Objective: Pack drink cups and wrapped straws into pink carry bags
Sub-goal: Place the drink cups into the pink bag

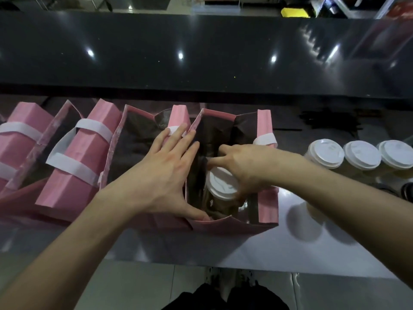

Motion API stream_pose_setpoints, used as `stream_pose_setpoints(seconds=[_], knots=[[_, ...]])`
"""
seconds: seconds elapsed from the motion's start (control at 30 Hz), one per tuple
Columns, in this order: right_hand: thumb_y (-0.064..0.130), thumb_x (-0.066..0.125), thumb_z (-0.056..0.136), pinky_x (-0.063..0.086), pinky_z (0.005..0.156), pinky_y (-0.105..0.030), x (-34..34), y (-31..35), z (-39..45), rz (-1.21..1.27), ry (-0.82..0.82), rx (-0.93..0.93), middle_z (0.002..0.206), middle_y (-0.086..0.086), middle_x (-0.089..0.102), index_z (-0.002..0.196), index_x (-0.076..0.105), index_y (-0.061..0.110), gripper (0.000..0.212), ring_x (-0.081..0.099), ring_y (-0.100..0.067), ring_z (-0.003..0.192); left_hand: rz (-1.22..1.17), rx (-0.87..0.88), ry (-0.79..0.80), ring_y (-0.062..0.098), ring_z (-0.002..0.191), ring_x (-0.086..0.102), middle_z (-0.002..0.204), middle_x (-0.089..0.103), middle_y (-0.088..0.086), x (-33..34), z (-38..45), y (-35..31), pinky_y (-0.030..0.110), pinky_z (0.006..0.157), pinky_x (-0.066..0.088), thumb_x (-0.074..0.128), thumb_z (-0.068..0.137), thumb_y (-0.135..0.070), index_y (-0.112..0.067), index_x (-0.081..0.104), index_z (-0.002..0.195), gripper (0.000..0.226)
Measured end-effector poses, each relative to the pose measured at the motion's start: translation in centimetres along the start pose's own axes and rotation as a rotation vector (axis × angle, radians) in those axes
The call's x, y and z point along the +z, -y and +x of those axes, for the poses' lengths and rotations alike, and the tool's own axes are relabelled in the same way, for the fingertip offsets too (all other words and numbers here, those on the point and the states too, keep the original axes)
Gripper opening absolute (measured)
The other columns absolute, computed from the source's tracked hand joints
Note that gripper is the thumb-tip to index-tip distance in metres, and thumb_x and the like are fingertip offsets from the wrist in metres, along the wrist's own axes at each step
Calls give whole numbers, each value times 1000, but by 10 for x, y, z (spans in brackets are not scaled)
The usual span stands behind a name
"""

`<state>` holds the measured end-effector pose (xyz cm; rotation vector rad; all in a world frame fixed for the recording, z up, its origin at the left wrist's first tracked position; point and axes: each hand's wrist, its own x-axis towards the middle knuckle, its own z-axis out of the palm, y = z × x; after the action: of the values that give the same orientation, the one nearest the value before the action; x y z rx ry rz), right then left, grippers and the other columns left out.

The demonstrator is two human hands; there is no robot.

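Note:
An open pink carry bag (pixel 267 209) stands at the middle of the steel counter. Inside it a drink cup with a white lid (pixel 220 183) sits tilted, and my right hand (pixel 243 168) grips it by the lid's rim from the right. My left hand (pixel 169 173) lies flat with spread fingers on the bag's left wall, its thumb hooked over the near rim. Three more white-lidded cups (pixel 325 153) stand in a row to the right. Dark wrapped straws (pixel 330 121) lie in a pile behind those cups.
Further pink bags (pixel 73 166) with white handles stand to the left, one open (pixel 134 139) next to the middle bag. A raised black counter ledge (pixel 201 54) runs along the back. The steel counter's front edge (pixel 223 258) is near me.

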<state>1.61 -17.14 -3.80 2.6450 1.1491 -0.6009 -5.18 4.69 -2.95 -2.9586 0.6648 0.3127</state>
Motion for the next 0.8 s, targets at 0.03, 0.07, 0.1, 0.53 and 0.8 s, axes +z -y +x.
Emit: stream_pose_setpoints(seconds=[0.03, 0.07, 0.1, 0.53, 0.8], knots=[[61, 90, 75, 59, 88, -41, 3, 2, 2, -31, -7, -3, 133, 0, 49, 155, 38, 40, 99, 61, -24, 112, 3, 3, -3, 25, 164, -30, 182, -14, 12, 0, 0, 0, 49, 134, -13, 27, 52, -118, -8, 5, 174, 166], [61, 91, 73, 59, 88, -42, 7, 5, 3, -57, -10, -6, 134, -1, 51, 155, 39, 38, 99, 61, -24, 113, 6, 6, -6, 25, 164, -31, 182, -13, 12, 1, -1, 0, 50, 135, -12, 27, 53, -118, -8, 5, 174, 165], [62, 91, 71, 59, 86, -42, 11, 7, 5, -78, -10, -12, 134, -1, 51, 155, 40, 37, 102, 62, -25, 114, 9, 10, -9, 25, 164, -31, 182, -13, 12, 1, -1, -1, 50, 135, -12, 28, 53, -118, -8, 4, 174, 165], [58, 92, 73, 56, 89, -41, 34, 22, 10, -175, -68, -104, 137, -5, 53, 161, 38, 29, 107, 56, -25, 118, 12, 42, -56, 28, 165, -28, 182, -7, 15, 5, 2, -2, 53, 135, -6, 32, 59, -115, -10, 12, 174, 157], [56, 88, 79, 53, 95, -40, 24, 20, 0, -176, -40, -88, 142, -4, 54, 161, 38, 28, 100, 58, -25, 122, -13, 30, -50, 24, 164, -30, 183, -7, 10, 0, 4, -4, 52, 135, -8, 24, 60, -115, -16, 11, 175, 152]])
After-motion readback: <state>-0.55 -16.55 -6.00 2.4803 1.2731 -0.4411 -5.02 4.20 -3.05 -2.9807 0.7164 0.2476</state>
